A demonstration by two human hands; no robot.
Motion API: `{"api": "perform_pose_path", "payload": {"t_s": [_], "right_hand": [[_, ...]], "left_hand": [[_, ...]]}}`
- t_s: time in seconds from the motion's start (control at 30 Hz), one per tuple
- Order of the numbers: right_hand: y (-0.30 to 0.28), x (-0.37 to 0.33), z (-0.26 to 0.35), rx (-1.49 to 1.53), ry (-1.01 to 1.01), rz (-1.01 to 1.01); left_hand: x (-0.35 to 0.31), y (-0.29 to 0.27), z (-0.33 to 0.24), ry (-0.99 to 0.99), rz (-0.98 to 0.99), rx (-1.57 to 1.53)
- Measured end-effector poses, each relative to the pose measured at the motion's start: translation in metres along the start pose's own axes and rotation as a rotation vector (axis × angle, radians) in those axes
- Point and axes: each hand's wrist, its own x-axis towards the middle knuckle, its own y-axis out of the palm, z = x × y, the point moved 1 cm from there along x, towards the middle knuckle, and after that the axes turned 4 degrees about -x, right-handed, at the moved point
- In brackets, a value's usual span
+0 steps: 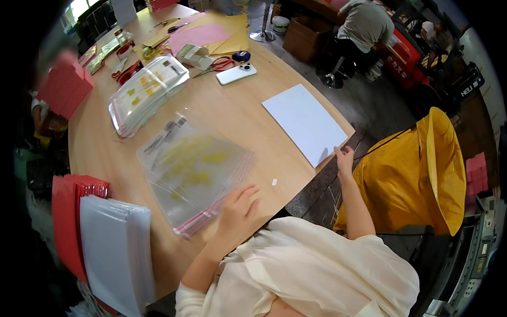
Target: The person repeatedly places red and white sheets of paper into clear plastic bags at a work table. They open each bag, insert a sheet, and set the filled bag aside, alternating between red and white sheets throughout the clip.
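Head view: the left hand [236, 207] lies flat, fingers spread, on the near edge of a stack of clear plastic bags [193, 171] with yellow shapes inside and a red strip along the lower edge. It presses down on them and grips nothing. The stack sits on the wooden bench [237, 113], close to the person, and looks blurred and fanned out.

The right hand [344, 157] reaches to the bench's right edge, its fingertips on the near corner of a white sheet [305, 122]; whether it pinches the corner or only touches it, I cannot tell.

A 2nd bag stack [148, 92] lies further back, with a white phone [236, 73] and red-handled scissors [222, 64] beyond. A pile of white sheets [117, 248] over red ones rests at the near left, and a yellow sack [417, 174] stands to the right.

Risk, as I judge it: the slick bags could slide apart under the flat palm, and the sheet, overhanging the edge, could slip to the floor.
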Motion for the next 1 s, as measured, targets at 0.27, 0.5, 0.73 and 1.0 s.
{"api": "perform_pose_path", "payload": {"t_s": [0.27,0.5,0.73,1.0], "right_hand": [[0.03,-0.04,-0.004,0.639,0.385,0.2],[0.03,-0.026,-0.011,0.752,0.335,0.242],[0.027,-0.009,-0.008,0.864,0.469,0.17],[0.006,-0.007,-0.025,0.791,0.434,0.164]], "left_hand": [[0.137,0.167,0.068,0.225,0.12,0.23],[0.284,0.159,0.157,-0.133,0.087,0.34],[0.307,0.171,0.165,-0.239,0.147,0.218],[0.303,0.175,0.098,-0.432,0.528,0.575]]}}
